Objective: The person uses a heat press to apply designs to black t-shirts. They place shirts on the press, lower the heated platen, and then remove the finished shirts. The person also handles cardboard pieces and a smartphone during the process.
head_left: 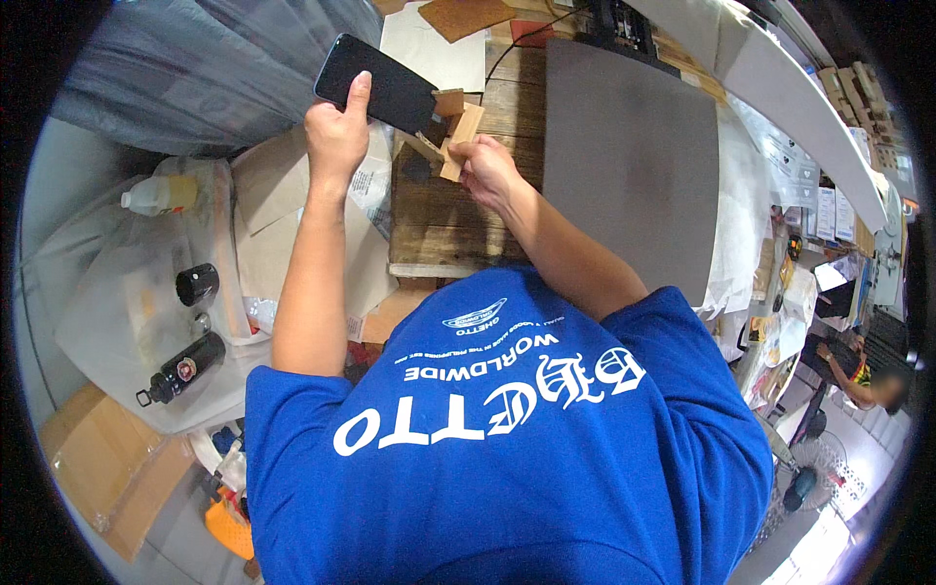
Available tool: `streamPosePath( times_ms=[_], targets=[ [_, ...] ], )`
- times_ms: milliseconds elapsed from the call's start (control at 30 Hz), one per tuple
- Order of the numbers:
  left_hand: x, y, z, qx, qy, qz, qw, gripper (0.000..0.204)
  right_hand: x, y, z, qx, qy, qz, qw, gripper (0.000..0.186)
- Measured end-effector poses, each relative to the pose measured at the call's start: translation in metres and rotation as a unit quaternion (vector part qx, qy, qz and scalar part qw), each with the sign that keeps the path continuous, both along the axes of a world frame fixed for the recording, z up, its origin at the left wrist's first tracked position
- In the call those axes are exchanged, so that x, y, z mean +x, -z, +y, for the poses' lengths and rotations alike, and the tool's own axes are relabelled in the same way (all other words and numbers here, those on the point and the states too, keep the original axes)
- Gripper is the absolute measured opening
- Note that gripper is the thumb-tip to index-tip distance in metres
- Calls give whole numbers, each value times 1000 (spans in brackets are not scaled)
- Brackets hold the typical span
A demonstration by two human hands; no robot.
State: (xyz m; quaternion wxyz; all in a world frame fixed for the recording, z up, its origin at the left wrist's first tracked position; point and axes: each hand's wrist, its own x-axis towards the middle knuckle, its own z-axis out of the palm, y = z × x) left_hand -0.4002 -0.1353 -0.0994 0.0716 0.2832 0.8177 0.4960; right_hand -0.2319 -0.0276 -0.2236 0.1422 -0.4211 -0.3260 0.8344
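Observation:
A smartphone with a dark screen [375,80] lies tilted in my left hand [336,141], its thumb pressed across the glass. My right hand [487,168] pinches a small light-wood piece [464,135] made of joined strips, perhaps a small stand. The phone's right end is right by the wooden piece; whether they touch I cannot tell. Both hands are over a worn plank tabletop [439,229]. The fingers behind the phone are hidden.
A large grey mat [634,156] covers the bench to the right. A white sheet [429,49] and a brown leather-like piece [466,16] lie at the far side. Left of me are a black bottle [185,369] and a yellowish bottle [161,195]. Another person [858,385] sits far right.

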Motion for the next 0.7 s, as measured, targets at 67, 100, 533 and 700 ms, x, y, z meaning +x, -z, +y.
streamPosePath(
  times_ms=[67,100,533,700],
  targets=[
    [-5,-4,-2,-16,10,-2,1000,64,0,-1,-1,3,8,-9,1000,10],
    [-6,-5,-3,-30,19,-16,999,60,0,-1,-1,1,11,-5,1000,10],
    [-12,9,-11,76,86,-85,990,27,-3,-8,-7,37,-15,-19,999,21],
    [-15,9,-13,21,94,-79,992,31,-2,-13,-4,22,-33,-44,998,20]
  ],
)
